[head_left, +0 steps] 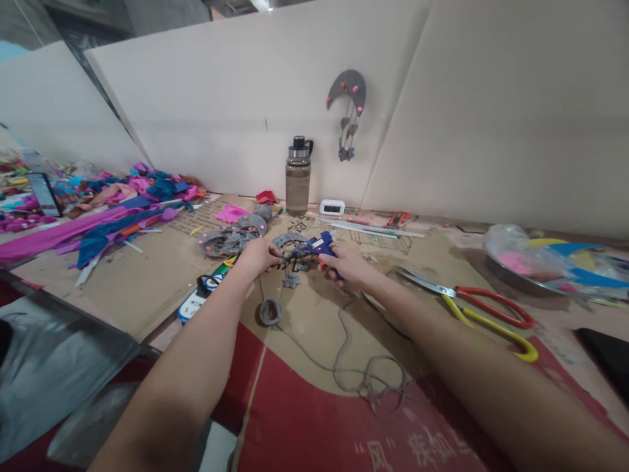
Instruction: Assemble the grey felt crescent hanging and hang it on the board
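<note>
My right hand (346, 267) is closed round a blue glue gun (318, 246), whose nozzle points left at a small grey felt piece (293, 262). My left hand (259, 255) pinches that grey piece at its left side, holding it down on the cardboard (147, 282). A grey cord (344, 367) trails from the work toward me, with a small grey spool (270, 311) beside it. More grey crescent shapes with coloured dots (230, 237) lie just behind my left hand.
Large red and yellow scissors (472, 308) lie to the right. A water bottle (298, 177) and a small white clock (332, 208) stand by the back wall, under a hung grey moon ornament (348, 105). A power strip (199, 298) lies left; coloured paper scraps (113, 210) pile at far left.
</note>
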The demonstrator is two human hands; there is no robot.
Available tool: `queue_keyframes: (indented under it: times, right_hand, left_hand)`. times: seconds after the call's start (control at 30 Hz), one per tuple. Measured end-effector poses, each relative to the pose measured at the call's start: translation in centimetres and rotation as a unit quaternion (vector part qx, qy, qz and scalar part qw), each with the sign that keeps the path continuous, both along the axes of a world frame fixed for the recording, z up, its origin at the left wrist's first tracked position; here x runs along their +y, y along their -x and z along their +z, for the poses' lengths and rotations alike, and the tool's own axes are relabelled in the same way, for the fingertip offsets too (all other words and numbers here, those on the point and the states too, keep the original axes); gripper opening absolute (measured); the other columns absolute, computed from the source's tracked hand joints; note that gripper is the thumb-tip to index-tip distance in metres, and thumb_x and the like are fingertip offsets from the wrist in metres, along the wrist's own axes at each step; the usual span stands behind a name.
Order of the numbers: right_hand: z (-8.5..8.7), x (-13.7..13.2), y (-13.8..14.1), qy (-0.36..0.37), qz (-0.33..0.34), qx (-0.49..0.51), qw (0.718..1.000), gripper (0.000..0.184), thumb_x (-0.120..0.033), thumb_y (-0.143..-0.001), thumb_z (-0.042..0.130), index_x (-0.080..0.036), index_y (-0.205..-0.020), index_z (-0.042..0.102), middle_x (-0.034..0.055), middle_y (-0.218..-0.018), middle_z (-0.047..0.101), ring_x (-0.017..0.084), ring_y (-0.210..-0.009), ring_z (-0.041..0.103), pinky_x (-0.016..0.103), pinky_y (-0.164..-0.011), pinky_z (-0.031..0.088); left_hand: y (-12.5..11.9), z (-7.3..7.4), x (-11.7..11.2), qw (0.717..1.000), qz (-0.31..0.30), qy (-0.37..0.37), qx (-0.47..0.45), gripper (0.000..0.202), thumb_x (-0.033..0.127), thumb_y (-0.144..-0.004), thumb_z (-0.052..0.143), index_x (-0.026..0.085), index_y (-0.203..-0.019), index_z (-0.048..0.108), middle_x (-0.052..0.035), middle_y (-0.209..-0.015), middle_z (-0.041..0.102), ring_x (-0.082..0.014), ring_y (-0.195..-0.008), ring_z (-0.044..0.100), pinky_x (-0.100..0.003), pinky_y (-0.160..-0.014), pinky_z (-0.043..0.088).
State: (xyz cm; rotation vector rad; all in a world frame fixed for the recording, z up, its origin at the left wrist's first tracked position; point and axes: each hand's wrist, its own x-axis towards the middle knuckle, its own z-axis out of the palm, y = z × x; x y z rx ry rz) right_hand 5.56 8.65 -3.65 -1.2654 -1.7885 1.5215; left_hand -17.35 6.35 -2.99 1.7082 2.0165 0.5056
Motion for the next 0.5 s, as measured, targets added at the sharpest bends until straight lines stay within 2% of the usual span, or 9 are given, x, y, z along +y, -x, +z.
queue_keyframes:
  times: [0.17,0.37,0.5]
  right_hand:
    - [0.35,-0.34,0.38,-0.011,-0.010,0.015,1.000,0.007,-0.023,-0.090,0.046,-0.018,-0.088,0.051,0.0000,-0.079,0.061,0.004,-0.044,0.042,0.015,-0.031,0.033]
    - [0.82,-0.92,0.46,0.006,-0.012,-0.013,1.000,0.012,-0.025,-0.092,0.045,-0.017,-0.085,0.051,-0.0029,-0.064,0.053,0.003,-0.039,0.037,0.014,-0.031,0.029]
    - [0.49,-0.51,-0.07,0.019,-0.013,0.003,1.000,0.009,-0.024,-0.090,0.047,-0.018,-0.087,0.051,-0.0011,-0.073,0.058,0.004,-0.042,0.041,0.015,-0.030,0.029]
  left_hand:
    - [-0.13,0.21,-0.10,1.000,-0.005,0.003,0.010,0.011,0.022,-0.073,0.068,0.018,-0.081,0.075,-0.0001,-0.067,0.070,-0.0072,-0.046,0.055,-0.017,-0.048,0.041]
    - [-0.37,0.52,-0.17,1.000,0.002,0.014,0.024,0.013,0.022,-0.073,0.069,0.018,-0.084,0.074,-0.0002,-0.071,0.071,-0.0070,-0.046,0.056,-0.016,-0.048,0.042]
    - [-0.50,0.68,-0.22,0.999,0.007,0.016,0.027,0.013,0.022,-0.074,0.069,0.018,-0.085,0.074,-0.0001,-0.072,0.072,-0.0065,-0.046,0.056,-0.015,-0.048,0.042]
